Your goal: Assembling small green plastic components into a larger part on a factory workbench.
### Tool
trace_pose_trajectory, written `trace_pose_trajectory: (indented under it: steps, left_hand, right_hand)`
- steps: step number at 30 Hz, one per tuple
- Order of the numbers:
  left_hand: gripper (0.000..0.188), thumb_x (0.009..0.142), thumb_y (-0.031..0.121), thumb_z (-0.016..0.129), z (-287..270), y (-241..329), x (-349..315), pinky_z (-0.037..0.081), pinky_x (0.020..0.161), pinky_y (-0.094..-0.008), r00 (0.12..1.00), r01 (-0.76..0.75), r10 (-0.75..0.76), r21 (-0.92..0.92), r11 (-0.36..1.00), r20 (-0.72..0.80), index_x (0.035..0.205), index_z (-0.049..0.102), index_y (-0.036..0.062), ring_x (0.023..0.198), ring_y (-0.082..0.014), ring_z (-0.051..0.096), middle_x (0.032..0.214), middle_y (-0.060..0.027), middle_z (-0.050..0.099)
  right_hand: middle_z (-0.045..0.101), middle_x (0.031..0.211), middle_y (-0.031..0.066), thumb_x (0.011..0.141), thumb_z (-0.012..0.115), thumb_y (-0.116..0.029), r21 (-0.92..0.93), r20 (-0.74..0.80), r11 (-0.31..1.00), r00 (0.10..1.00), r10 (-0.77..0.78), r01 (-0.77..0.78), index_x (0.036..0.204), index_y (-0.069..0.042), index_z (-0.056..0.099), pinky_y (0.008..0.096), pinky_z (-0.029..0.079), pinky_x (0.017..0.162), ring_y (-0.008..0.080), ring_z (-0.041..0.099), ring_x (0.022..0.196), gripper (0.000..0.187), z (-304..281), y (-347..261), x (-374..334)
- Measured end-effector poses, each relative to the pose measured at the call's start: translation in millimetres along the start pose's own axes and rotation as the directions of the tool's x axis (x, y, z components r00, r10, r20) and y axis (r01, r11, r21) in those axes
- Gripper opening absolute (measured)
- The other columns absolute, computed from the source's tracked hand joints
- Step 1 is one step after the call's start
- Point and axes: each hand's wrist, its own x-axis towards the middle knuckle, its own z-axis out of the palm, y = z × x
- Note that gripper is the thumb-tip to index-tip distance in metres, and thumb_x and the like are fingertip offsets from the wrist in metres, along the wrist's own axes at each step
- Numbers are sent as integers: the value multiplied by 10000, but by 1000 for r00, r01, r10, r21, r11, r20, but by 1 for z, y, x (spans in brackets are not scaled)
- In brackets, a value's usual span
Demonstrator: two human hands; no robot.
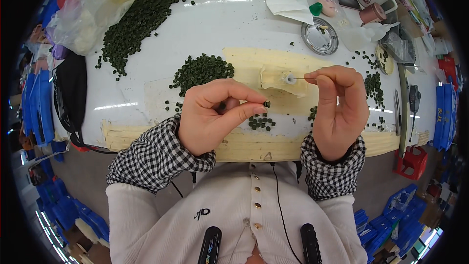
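Observation:
Between the thumb and forefinger of my left hand (207, 117) is pinched a small dark green round part (266, 104). My right hand (339, 112) is closed on a thin needle-like tool (302, 78), whose tip points left to a small white cup-like piece (289, 79). That piece sits on a cream-coloured taped pad (273, 80) on the table; whether the tip touches it is hard to tell. A pile of similar green parts (205, 72) lies just beyond my left hand. A smaller cluster (262, 123) lies under its fingertips.
A larger heap of green parts (137, 24) spreads at the far left beside clear plastic bags (78, 24). Far right are a round metal dish (320, 36), white paper (288, 4), a pink thread spool (373, 13) and scattered green parts (374, 88). Tweezers (397, 112) lie near the right edge.

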Motion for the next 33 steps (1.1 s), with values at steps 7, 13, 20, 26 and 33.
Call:
trace_pose_trajectory:
  steps: [7,13,20,26,33]
  left_hand:
    - [124,802,-50,655,0,0,0,396,629,-198,999,24,-24,-32,999,-30,922,638,-24,660,-47,472,849,-57,637]
    - [127,795,-60,656,-1,-2,-1,391,626,-197,998,-36,33,-49,998,-53,916,643,-25,654,-50,467,850,-58,631]
    - [140,780,-72,665,-2,-4,1,393,620,-203,997,-58,56,-33,998,-56,912,653,-27,646,-56,467,827,-52,613]
    - [155,802,31,685,1,-11,4,316,507,-187,986,-146,143,-36,989,-91,955,702,53,542,-24,369,718,16,579]
    - [155,767,-74,674,-2,-5,4,393,590,-204,990,-134,136,47,990,-47,915,668,-29,647,-70,494,815,-63,621]
  right_hand:
    - [578,804,95,738,692,-29,-406,163,900,982,-100,158,857,-8,611,345,451,644,260,545,745,145,1,7,6]
    - [582,819,106,756,677,10,-259,140,962,989,-57,92,1004,-3,660,308,458,634,241,555,713,250,-6,-11,-8]
    - [609,874,112,811,611,51,147,316,977,943,102,-155,1089,18,640,250,482,664,183,598,753,281,5,-15,-24]
    - [605,883,105,803,617,56,162,338,979,939,66,-127,1106,13,637,235,473,619,167,587,725,306,9,-11,-26]
    - [595,870,106,789,630,53,101,348,993,937,19,-58,1106,11,638,237,460,588,177,570,687,319,8,-8,-26]
